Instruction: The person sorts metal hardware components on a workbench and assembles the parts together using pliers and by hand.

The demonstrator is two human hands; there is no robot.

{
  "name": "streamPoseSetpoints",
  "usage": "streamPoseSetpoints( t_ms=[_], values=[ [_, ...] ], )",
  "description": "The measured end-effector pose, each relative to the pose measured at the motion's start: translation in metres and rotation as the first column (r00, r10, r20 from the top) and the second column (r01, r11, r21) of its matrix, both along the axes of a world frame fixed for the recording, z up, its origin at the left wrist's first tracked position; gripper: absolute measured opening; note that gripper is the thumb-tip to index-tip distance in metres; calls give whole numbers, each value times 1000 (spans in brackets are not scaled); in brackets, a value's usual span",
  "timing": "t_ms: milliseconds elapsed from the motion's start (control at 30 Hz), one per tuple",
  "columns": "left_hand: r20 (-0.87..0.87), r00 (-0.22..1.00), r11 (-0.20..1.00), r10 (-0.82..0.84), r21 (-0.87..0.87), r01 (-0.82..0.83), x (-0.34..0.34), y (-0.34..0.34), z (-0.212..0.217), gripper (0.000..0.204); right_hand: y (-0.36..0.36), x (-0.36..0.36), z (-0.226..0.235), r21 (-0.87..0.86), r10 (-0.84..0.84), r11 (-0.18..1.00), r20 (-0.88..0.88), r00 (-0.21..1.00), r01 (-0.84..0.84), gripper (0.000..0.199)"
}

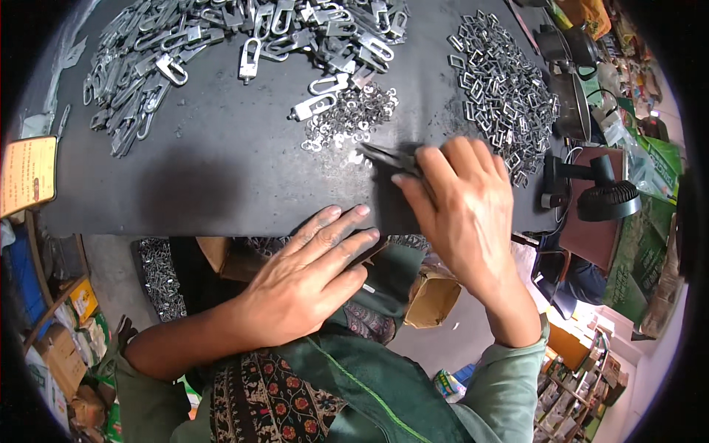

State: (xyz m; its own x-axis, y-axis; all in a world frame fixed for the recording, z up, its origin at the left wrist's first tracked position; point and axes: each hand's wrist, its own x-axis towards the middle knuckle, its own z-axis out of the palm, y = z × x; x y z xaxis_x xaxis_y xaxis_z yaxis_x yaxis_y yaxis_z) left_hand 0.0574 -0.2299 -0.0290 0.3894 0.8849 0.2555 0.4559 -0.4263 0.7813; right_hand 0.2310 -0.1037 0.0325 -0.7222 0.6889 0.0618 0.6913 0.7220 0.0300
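cluttered workshop shelves and boxes ring a dark table [221, 170] seen from above. nearest, the person's lap shows a patterned cloth [273, 399] and green sleeves. the left hand [310, 284] lies flat, palm down, at the table's near edge, fingers spread and straight, its grip open and holding nothing. just beyond and to the right, the right hand [461, 210] has its grip closed around a dark pair of pliers [391, 157], whose tip points left toward a small heap of little metal rings [351, 118]. farther back, a big pile of long metal clasps [221, 37] spreads across the top left, and a pile of small rectangular metal loops [502, 88] sits at the right. a small black fan [602, 196] stands off the table's right edge.
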Motion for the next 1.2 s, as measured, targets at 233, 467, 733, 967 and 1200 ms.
streamPoseSetpoints(
  t_ms=[233,467,733,967,1200],
  values=[
    [81,995,998,-59,23,57,-12,-4,-7,20,-6,11,11,43,58,997,61,996,-61,28],
    [178,976,991,126,24,-133,-17,-17,15,29,-8,9,7,117,88,988,91,992,-98,36],
    [397,876,890,275,-451,-75,-23,-27,21,20,28,5,3,179,307,927,139,942,-328,32],
    [432,859,856,276,-516,-16,-29,-27,16,20,38,-2,10,118,387,905,167,907,-408,38],
    [435,854,836,287,-549,-1,-33,-22,19,20,41,-5,15,36,382,915,241,892,-401,47]
  ],
)
